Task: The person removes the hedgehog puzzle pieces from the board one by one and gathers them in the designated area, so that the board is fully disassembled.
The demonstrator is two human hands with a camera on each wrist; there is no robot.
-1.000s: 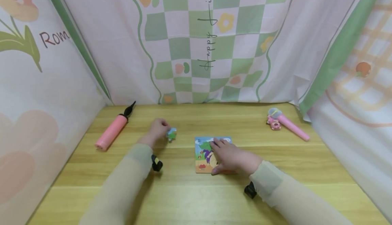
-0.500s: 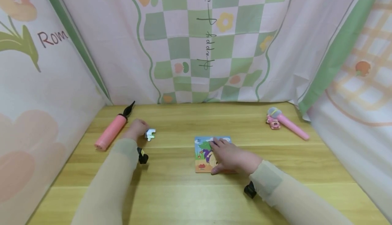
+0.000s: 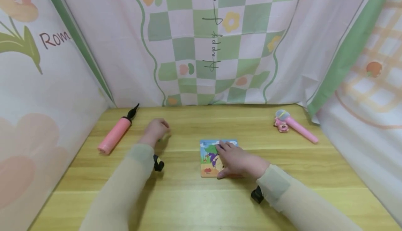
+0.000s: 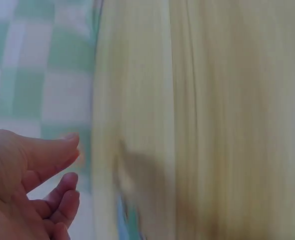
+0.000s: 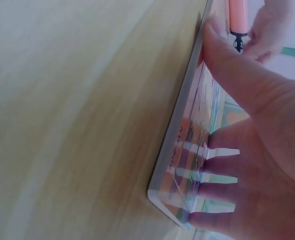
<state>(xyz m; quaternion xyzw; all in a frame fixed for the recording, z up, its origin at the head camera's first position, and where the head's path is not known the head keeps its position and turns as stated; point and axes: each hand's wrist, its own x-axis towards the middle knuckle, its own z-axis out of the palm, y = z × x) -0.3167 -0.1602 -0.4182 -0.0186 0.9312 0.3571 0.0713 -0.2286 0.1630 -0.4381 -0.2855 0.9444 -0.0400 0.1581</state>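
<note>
Left fingers (image 4: 62, 187): loosely curled with the thumb out straight above them. Nothing is pinched between them in the left wrist view.
Left hand (image 3: 156, 129): knuckles up, low over the table (image 3: 201, 203), left of the puzzle board (image 3: 205, 170) and apart from it.
Blue-green piece (image 4: 129, 222): a blurred scrap on the wood just past the left fingertips. I cannot tell whether they touch it. In the head view the hand hides nearly all of it.
Right fingers (image 5: 222, 172): straight and spread, lying flat on the printed face of the puzzle board. The thumb is set against the board's side edge.
Right hand (image 3: 238, 162): palm down, covering the right half of the puzzle board and gripping nothing.
Puzzle board: lies flat on the table at centre, with its left half showing a cartoon picture.
Step in hand (judgement): the board is pinned in place, and the loose piece sits off to the board's left under the left hand.
Next move calls for (judgement): a firm thumb-and-finger pinch on the thin piece, with the right palm's pressure kept up so the board cannot slide.
Balloon pump (image 3: 115, 133): pink, far left of the board, beyond the left hand.
Toy microphone (image 3: 296, 128): pink, well right of the board, towards the back.
Backdrop (image 3: 201, 49): printed cloth on three sides.
</note>
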